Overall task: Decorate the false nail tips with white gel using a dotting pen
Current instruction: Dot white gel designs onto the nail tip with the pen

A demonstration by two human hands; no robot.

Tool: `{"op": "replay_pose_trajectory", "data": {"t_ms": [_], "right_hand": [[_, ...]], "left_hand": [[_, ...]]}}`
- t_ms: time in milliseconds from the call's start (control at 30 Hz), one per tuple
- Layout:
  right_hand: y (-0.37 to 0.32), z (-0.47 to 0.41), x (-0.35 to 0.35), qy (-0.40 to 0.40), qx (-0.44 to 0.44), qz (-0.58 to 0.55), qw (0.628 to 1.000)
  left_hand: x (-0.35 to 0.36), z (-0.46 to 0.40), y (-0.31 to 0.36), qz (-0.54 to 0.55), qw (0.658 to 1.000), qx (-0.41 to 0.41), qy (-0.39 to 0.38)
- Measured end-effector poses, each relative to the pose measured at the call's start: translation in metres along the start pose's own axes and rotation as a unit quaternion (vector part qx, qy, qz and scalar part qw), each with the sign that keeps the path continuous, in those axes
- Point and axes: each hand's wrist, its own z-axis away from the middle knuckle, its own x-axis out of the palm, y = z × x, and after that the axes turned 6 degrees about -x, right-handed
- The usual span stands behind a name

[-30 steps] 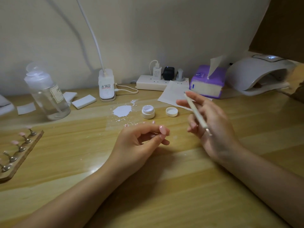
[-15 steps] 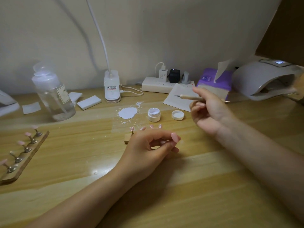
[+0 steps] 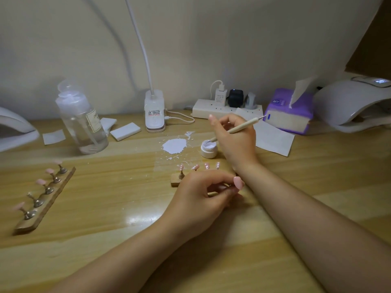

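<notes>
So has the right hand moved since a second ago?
Yes. The right hand has come forward and left to the open gel pot, the dotting pen tip now dipping at its rim.

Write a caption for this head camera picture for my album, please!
Right hand dips the dotting pen into the white gel pot while the left hand steadies the nail tip stand.
</notes>
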Motion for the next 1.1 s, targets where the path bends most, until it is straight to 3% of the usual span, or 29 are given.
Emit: {"op": "replay_pose_trajectory", "data": {"t_ms": [133,733,967,1100], "right_hand": [[0.005,0.001,0.001,-0.012,-0.034,0.032,0.999],[0.01,0.0,0.002,-0.018,-0.039,0.066,0.997],[-0.02,-0.008,-0.013,0.077,-0.009,-0.118,0.99],[-0.039,0.0,-0.03,0.046,0.086,-0.19,0.977]], "left_hand": [[0.001,-0.001,-0.003,-0.003,1.0,-0.015,-0.006],[0.002,0.0,0.0,-0.002,1.0,-0.026,-0.005],[0.001,0.0,-0.002,0.018,0.999,-0.047,-0.01],[0.001,0.0,-0.001,0.016,0.999,-0.041,-0.002]]}}
